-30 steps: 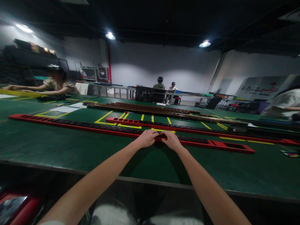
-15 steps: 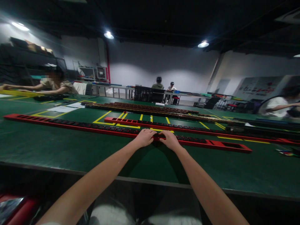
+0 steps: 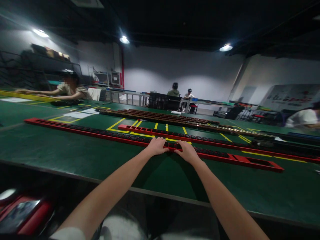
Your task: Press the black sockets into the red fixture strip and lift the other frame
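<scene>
A long red slotted strip [image 3: 238, 159] lies across the table in front of me, many of its slots filled with black pieces [image 3: 212, 152]. My left hand [image 3: 157, 146] grips it near the middle, thumb on the near edge and fingers over the top. Just to the right, my right hand [image 3: 187, 151] holds the same strip in a similar way. A short stretch of strip shows between the two hands. Slots at its far left end show no black pieces, and a larger opening is at the right end. The fingertips beyond the strip are partly hidden.
A second red strip [image 3: 121, 127] with black pieces lies behind the first. Farther back are several long brown and metallic bars [image 3: 160, 116]. White papers [image 3: 75, 114] and yellow tape markings are on the green table [image 3: 75, 156]. A person [image 3: 71, 90] works at the left with a yellow strip [image 3: 30, 96].
My head view has turned slightly left, so the scene sits farther right. My hands have moved a little apart along the strip, and more of it shows between them.
</scene>
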`<state>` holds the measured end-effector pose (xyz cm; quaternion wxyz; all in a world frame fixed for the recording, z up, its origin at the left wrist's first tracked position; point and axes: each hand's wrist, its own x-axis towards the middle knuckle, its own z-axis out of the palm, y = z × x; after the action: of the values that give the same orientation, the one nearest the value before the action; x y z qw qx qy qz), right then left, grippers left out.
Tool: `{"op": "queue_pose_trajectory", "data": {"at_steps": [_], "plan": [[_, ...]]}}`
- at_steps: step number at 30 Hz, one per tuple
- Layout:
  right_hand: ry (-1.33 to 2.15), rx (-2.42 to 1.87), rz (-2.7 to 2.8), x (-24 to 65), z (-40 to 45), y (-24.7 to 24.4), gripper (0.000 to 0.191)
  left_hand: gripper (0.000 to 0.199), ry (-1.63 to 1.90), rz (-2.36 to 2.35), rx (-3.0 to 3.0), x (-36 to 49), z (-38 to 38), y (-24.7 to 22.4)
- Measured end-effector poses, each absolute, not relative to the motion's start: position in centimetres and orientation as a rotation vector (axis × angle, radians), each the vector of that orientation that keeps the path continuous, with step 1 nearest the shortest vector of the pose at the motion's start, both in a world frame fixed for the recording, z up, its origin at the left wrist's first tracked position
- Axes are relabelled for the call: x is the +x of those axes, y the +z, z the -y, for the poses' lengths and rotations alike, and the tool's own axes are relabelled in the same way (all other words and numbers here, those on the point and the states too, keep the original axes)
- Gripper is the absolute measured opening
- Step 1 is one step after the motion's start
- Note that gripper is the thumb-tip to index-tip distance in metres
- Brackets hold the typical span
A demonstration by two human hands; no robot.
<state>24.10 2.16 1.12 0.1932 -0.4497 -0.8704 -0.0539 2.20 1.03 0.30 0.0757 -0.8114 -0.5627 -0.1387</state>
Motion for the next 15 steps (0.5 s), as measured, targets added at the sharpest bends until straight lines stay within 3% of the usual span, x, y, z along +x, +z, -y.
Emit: {"op": "queue_pose_trajectory", "data": {"at_steps": [4, 15], "plan": [[-0.226, -1.426, 2.51, 24.4, -2.4, 1.5, 0.059, 0.055, -0.392, 1.699, -2.457, 2.0, -1.4, 0.7], [-0.209, -1.361, 2.509, 24.2, -2.4, 1.2, 0.059, 0.05, -0.409, 1.692, -2.488, 0.5, -1.2, 1.6]]}}
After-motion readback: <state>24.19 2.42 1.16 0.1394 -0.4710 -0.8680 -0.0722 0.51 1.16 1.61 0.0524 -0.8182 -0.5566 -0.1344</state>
